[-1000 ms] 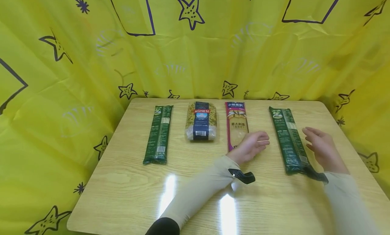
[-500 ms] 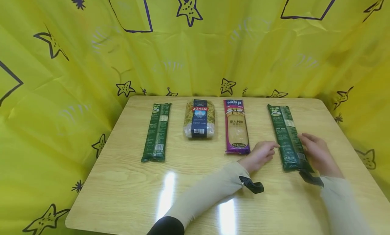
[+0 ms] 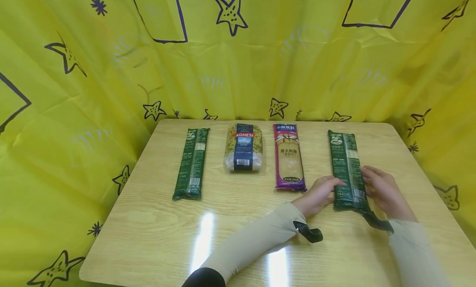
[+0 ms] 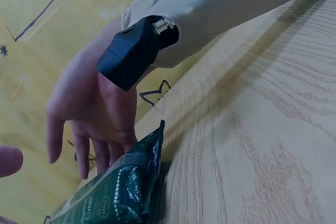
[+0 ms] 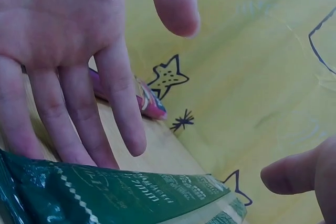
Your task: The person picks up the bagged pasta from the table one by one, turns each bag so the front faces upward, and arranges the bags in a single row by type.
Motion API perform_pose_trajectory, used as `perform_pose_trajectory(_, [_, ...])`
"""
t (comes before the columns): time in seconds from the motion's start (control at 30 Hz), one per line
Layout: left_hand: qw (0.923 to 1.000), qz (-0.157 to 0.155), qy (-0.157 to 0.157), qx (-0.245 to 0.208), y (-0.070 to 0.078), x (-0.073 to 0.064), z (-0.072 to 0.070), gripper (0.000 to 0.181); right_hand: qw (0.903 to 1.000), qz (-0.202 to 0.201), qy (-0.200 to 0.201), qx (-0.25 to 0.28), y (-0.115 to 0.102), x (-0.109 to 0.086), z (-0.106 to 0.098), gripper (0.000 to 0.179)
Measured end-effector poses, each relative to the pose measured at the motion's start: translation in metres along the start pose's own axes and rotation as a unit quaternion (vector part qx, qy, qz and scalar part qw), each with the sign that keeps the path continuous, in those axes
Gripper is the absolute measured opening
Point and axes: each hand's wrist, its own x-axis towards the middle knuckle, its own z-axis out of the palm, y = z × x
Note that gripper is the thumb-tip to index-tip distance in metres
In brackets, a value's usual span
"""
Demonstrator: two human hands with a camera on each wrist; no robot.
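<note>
Item: long dark green pasta packet (image 3: 346,171), lying flat near the right edge of the wooden table (image 3: 156,221), its length running away from me. I judged it light but stiff along its length, the strands inside brittle, the film wrapper slick; best taken by both long sides near the middle, never bent or lifted by one crimped end.

My left hand (image 3: 319,192) lay against the packet's left edge near the close end, fingers straight and relaxed, touching but not gripping. My right hand (image 3: 383,191) lay against the right edge opposite, fingers likewise extended and loose, nothing held.

Adjacent, to the left: purple packet of pale noodles (image 3: 288,158), just beside my left hand. Next: short clear bag with blue label (image 3: 243,153). Furthest left: second green packet (image 3: 191,165), well apart. Surround: yellow star-printed cloth (image 3: 74,92) behind and at the sides.
</note>
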Motion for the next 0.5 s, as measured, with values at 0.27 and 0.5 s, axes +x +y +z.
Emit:
perform_pose_trajectory(0.27, [0.9984, 0.000, 0.033, 0.046, -0.0006, -0.0052, 0.0009, 0.033, 0.9985, -0.005, -0.041, 0.035, 0.0008, -0.0021, 0.0008, 0.091])
perform_pose_trajectory(0.5, [0.9994, -0.009, 0.030, 0.011, 0.0017, -0.0086, -0.0008, 0.029, 0.9875, -0.014, -0.089, 0.129, 0.0015, -0.0029, 0.0027, 0.049])
